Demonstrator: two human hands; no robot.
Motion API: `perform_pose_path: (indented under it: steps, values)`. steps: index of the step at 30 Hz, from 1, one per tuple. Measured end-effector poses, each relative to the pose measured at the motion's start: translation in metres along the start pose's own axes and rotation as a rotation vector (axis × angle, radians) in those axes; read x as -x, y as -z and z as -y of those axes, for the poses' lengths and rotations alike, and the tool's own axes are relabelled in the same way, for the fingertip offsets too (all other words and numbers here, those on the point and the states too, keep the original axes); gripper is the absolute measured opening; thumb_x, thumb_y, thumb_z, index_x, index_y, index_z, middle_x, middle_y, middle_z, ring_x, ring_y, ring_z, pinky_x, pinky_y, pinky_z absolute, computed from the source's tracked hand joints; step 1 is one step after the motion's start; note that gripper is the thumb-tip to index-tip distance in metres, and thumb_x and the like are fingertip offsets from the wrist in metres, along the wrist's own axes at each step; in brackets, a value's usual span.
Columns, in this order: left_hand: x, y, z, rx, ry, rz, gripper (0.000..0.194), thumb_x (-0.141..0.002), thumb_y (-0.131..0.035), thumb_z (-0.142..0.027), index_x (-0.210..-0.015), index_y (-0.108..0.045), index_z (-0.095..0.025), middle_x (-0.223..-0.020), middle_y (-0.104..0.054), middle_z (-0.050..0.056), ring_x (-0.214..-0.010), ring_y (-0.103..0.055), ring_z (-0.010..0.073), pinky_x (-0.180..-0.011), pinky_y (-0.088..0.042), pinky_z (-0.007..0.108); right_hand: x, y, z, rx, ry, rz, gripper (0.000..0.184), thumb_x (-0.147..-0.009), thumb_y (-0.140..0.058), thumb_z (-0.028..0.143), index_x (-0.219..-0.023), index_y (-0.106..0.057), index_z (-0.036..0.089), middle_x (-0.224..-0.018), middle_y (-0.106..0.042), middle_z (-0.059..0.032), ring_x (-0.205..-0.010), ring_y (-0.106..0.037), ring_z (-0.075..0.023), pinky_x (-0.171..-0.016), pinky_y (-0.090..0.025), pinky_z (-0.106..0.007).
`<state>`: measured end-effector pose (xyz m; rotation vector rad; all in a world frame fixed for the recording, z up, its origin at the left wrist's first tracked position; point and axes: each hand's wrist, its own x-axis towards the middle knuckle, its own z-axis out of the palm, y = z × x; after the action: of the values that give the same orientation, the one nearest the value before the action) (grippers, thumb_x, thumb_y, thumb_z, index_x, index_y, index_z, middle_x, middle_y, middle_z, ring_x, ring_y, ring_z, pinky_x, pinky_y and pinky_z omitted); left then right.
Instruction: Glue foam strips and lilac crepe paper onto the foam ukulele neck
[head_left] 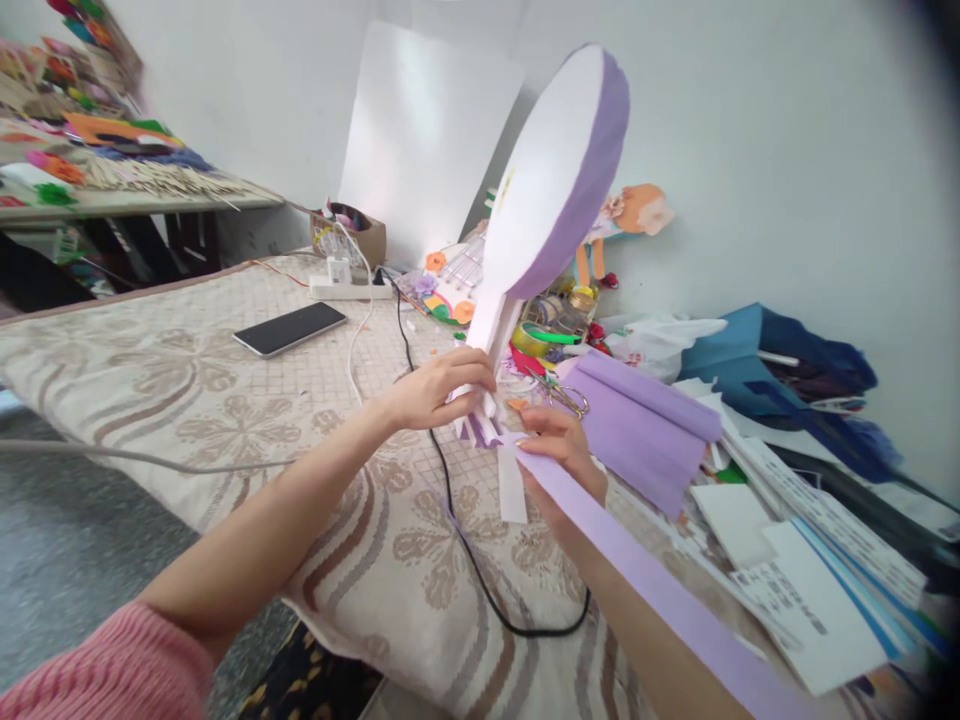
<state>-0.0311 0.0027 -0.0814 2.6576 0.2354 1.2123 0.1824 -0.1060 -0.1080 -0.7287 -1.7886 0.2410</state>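
Note:
A white racket-shaped piece (555, 160) with a purple-covered side edge stands tilted above the table, its round end up. My left hand (446, 388) is closed around the white handle near its lower end. A long light purple paper strip (637, 550) runs from the handle's base down across my right forearm. The fingers of my right hand (562, 455) pinch this strip close to the handle. A short white strip (513, 487) hangs just below the fingers. Beyond my right hand lie scissors (566, 395) and a purple paper sheet (645, 425), partly rolled.
A black phone (290, 329) lies on the patterned tablecloth at left. A black cable (480, 570) loops past my hands. Behind are a power strip (349, 290), a cardboard box (367, 240) and a white board (424, 140). Cards and papers (817, 610) pile at right.

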Motion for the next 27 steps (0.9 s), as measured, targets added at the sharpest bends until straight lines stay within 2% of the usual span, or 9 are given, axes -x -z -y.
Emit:
perform_pose_path:
  steps: [7,10,13,19,24,25,27]
  values:
    - [-0.001,-0.001,-0.003,0.037,0.016,0.0,0.024,-0.099,-0.042,-0.028,-0.1,-0.063,-0.017,-0.099,-0.064,0.012,-0.095,-0.062,0.0227,-0.089,-0.051,0.038,0.02,0.001,0.016,0.308,0.185,0.139,0.05,-0.088,-0.057,0.005,-0.128,-0.06,0.035,-0.115,-0.062,-0.007,-0.111,-0.06,-0.0267,-0.094,-0.052,-0.052]
    - [-0.001,-0.001,-0.005,0.048,0.027,-0.007,0.024,-0.099,-0.042,-0.028,-0.1,-0.063,-0.017,-0.098,-0.065,0.011,-0.095,-0.062,0.0222,-0.089,-0.051,0.037,0.029,0.002,0.021,0.356,0.206,0.239,0.058,-0.088,-0.051,0.0,-0.135,-0.055,0.034,-0.118,-0.062,-0.0081,-0.113,-0.059,-0.0258,-0.095,-0.053,-0.052]
    - [-0.002,-0.001,-0.006,0.059,0.032,-0.015,0.024,-0.1,-0.042,-0.028,-0.099,-0.063,-0.017,-0.097,-0.065,0.011,-0.094,-0.062,0.0217,-0.088,-0.051,0.036,0.034,0.004,0.025,0.352,0.213,0.286,0.059,-0.088,-0.049,-0.001,-0.137,-0.053,0.032,-0.119,-0.062,-0.0091,-0.114,-0.058,-0.026,-0.094,-0.055,-0.051]
    - [-0.002,-0.004,-0.006,0.086,0.024,-0.025,0.024,-0.1,-0.043,-0.027,-0.095,-0.064,-0.016,-0.094,-0.065,0.011,-0.092,-0.062,0.0214,-0.087,-0.051,0.036,0.042,0.006,0.035,0.279,0.205,0.266,0.05,-0.084,-0.048,-0.002,-0.127,-0.055,0.024,-0.117,-0.057,-0.0117,-0.114,-0.058,-0.0263,-0.091,-0.056,-0.047]
    - [-0.003,-0.008,-0.008,0.106,0.031,-0.048,0.025,-0.1,-0.044,-0.031,-0.093,-0.064,-0.018,-0.093,-0.066,0.01,-0.091,-0.062,0.0217,-0.087,-0.05,0.037,0.047,0.007,0.038,0.281,0.057,0.04,0.054,-0.084,-0.054,0.001,-0.132,-0.048,0.027,-0.115,-0.054,-0.0096,-0.108,-0.059,-0.0248,-0.09,-0.056,-0.045]
    - [-0.003,-0.009,-0.009,0.105,0.03,-0.042,0.025,-0.099,-0.045,-0.032,-0.093,-0.064,-0.018,-0.093,-0.066,0.01,-0.091,-0.062,0.0217,-0.087,-0.05,0.037,0.045,0.008,0.039,0.297,0.054,0.037,0.056,-0.085,-0.053,0.0,-0.135,-0.047,0.026,-0.117,-0.054,-0.0103,-0.111,-0.059,-0.0247,-0.092,-0.055,-0.044]
    - [-0.003,-0.01,-0.011,0.102,0.023,-0.028,0.025,-0.099,-0.045,-0.031,-0.092,-0.065,-0.017,-0.093,-0.066,0.01,-0.091,-0.062,0.0217,-0.086,-0.05,0.037,0.041,0.011,0.04,0.325,0.074,0.126,0.056,-0.087,-0.048,-0.001,-0.138,-0.048,0.023,-0.123,-0.056,-0.0123,-0.115,-0.058,-0.024,-0.095,-0.054,-0.041]
